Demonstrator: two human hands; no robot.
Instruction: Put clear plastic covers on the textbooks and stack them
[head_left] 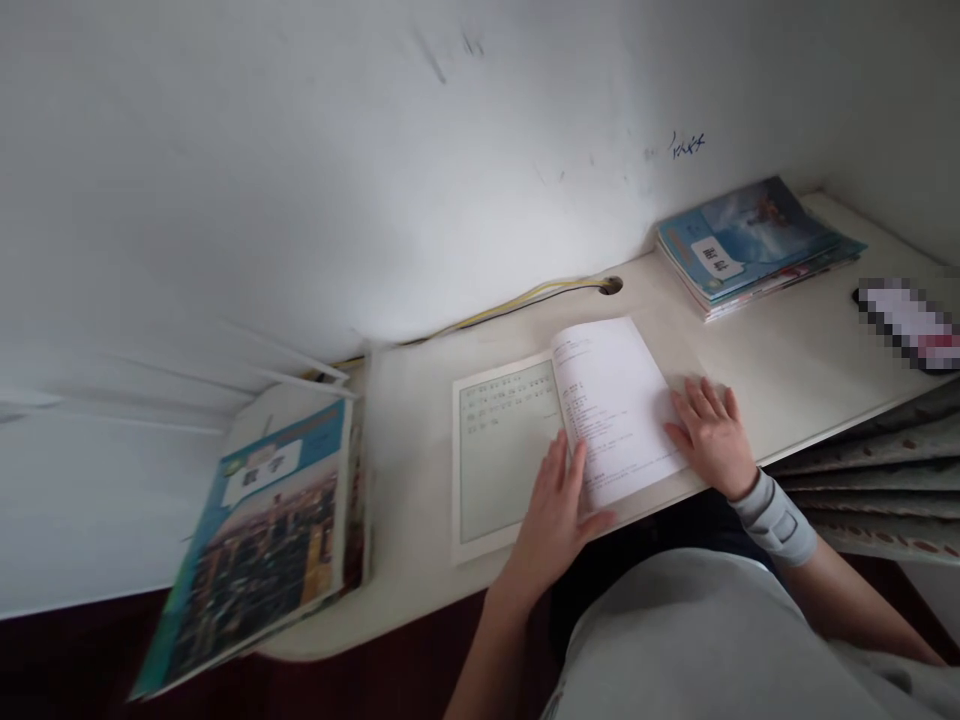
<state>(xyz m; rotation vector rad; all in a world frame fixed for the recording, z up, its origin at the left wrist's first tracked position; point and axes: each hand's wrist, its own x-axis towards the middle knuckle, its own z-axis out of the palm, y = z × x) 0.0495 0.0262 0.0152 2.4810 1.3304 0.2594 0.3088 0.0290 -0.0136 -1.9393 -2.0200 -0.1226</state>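
An open book or booklet [619,400] with printed text lies on the desk, its left side over the right part of a pale framed tablet [491,480] that shows lines of writing. My left hand [556,505] rests at the lower left edge of the printed page, fingers apart, partly over the tablet. At the page's right edge lies my right hand [709,430], flat with its fingers spread, partly on the desk. A grey band is round my right wrist.
A stack of books [772,235] stands at the back right, near a phone [911,325]. More books [262,540] lie at the left end of the desk [409,430]. Yellow and black cables [517,298] run along the wall to a hole.
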